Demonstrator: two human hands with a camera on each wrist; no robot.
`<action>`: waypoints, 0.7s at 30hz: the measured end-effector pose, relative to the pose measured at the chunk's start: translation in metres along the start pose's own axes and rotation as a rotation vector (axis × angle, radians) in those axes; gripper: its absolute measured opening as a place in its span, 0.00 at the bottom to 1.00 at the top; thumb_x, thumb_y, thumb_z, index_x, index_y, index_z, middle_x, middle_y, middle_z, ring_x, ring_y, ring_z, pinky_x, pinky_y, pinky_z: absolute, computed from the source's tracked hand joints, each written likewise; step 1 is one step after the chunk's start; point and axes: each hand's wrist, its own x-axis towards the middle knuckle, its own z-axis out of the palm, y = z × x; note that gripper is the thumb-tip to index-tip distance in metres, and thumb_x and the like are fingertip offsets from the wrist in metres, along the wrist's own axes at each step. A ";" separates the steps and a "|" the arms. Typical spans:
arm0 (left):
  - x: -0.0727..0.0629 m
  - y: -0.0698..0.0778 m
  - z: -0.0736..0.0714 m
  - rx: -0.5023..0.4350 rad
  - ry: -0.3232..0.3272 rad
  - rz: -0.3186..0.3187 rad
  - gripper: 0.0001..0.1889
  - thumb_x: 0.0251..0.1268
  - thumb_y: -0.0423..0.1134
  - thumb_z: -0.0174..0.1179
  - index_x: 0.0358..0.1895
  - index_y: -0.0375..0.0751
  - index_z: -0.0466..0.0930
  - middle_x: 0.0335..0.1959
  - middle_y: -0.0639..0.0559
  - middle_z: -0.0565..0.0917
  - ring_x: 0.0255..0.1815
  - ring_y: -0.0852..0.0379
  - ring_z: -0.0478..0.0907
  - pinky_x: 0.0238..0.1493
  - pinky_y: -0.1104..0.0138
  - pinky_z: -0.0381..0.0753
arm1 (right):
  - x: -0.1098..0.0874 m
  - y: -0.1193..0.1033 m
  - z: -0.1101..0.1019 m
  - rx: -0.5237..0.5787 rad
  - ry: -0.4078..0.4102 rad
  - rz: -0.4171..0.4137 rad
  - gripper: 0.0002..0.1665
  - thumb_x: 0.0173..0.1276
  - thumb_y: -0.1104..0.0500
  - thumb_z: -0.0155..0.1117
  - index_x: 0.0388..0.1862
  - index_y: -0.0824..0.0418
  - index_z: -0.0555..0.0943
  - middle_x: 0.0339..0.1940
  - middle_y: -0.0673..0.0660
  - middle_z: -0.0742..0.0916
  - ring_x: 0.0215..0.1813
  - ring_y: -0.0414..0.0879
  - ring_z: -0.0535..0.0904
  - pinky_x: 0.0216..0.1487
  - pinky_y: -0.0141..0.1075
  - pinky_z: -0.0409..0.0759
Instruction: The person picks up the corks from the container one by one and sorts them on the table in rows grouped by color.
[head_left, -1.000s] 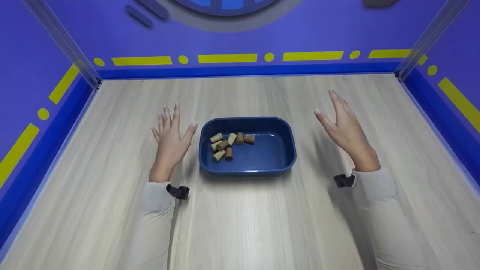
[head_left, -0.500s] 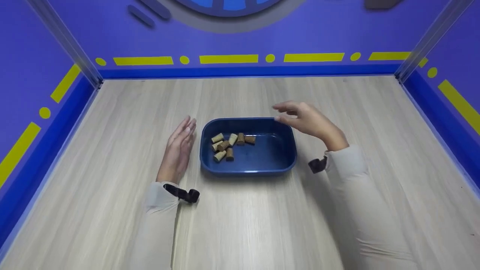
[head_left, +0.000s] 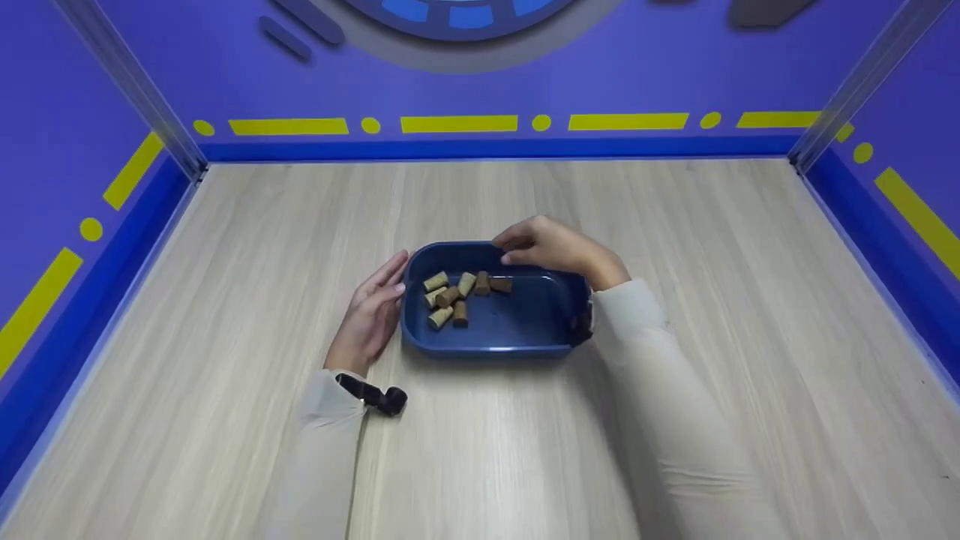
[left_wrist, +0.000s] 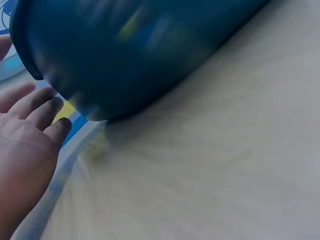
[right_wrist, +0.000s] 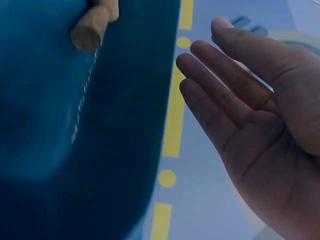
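A dark blue rectangular plastic bin [head_left: 517, 326] stands on the table, with several tapered corks [head_left: 448, 298] gathered in its left half, some light and some darker brown. My left hand [head_left: 365, 319] is beside the bin's left end, fingers extended along the wall; the left wrist view shows its fingertips [left_wrist: 59, 129] close to the bin, and contact is hard to tell. Above the bin's far rim hovers my right hand [head_left: 559, 244], fingers slightly bent. Nothing is in that palm [right_wrist: 265, 150] in the right wrist view, where a brown cork [right_wrist: 87, 34] lies inside the bin.
The pale wood-grain table [head_left: 480, 450] spreads around the bin. Blue-purple panels with yellow marks [head_left: 459, 124] wall off its back and sides. A black wrist camera [head_left: 386, 400] sits at my left cuff; the right one overlaps the bin's right end.
My right hand has come leftward from the right side to over the bin's far rim. My left hand has turned and moved right, up to the bin's left end. The corks stay put.
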 end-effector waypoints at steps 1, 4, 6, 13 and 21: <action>0.000 0.000 0.000 0.010 -0.004 -0.006 0.34 0.63 0.22 0.45 0.74 0.28 0.47 0.77 0.37 0.51 0.78 0.48 0.48 0.76 0.59 0.48 | 0.003 -0.001 0.002 -0.002 -0.010 -0.004 0.20 0.68 0.60 0.61 0.58 0.64 0.80 0.56 0.60 0.85 0.60 0.53 0.79 0.63 0.46 0.74; 0.001 -0.001 0.000 0.039 0.000 -0.017 0.35 0.61 0.20 0.45 0.74 0.29 0.48 0.77 0.37 0.52 0.77 0.47 0.49 0.75 0.61 0.54 | 0.011 -0.003 0.009 0.001 -0.038 -0.005 0.20 0.68 0.60 0.61 0.57 0.64 0.80 0.56 0.60 0.85 0.58 0.52 0.80 0.61 0.44 0.76; 0.001 -0.002 0.000 0.042 0.005 -0.016 0.36 0.60 0.19 0.45 0.74 0.29 0.49 0.76 0.36 0.53 0.77 0.46 0.50 0.72 0.64 0.60 | 0.015 -0.005 0.012 0.006 -0.054 0.004 0.20 0.68 0.61 0.61 0.57 0.63 0.81 0.55 0.60 0.85 0.57 0.51 0.81 0.59 0.43 0.78; 0.001 -0.002 0.000 0.045 -0.019 0.014 0.36 0.59 0.18 0.45 0.73 0.26 0.49 0.76 0.34 0.53 0.76 0.46 0.51 0.66 0.71 0.68 | 0.026 -0.012 0.019 -0.001 -0.101 -0.002 0.20 0.67 0.62 0.62 0.57 0.64 0.81 0.54 0.60 0.86 0.53 0.49 0.83 0.55 0.41 0.80; -0.001 -0.001 -0.001 0.060 -0.018 0.027 0.36 0.57 0.16 0.43 0.73 0.24 0.49 0.75 0.33 0.53 0.74 0.51 0.58 0.64 0.72 0.69 | 0.035 -0.014 0.031 -0.010 -0.152 -0.006 0.20 0.67 0.62 0.62 0.58 0.64 0.80 0.51 0.60 0.87 0.51 0.51 0.83 0.54 0.40 0.81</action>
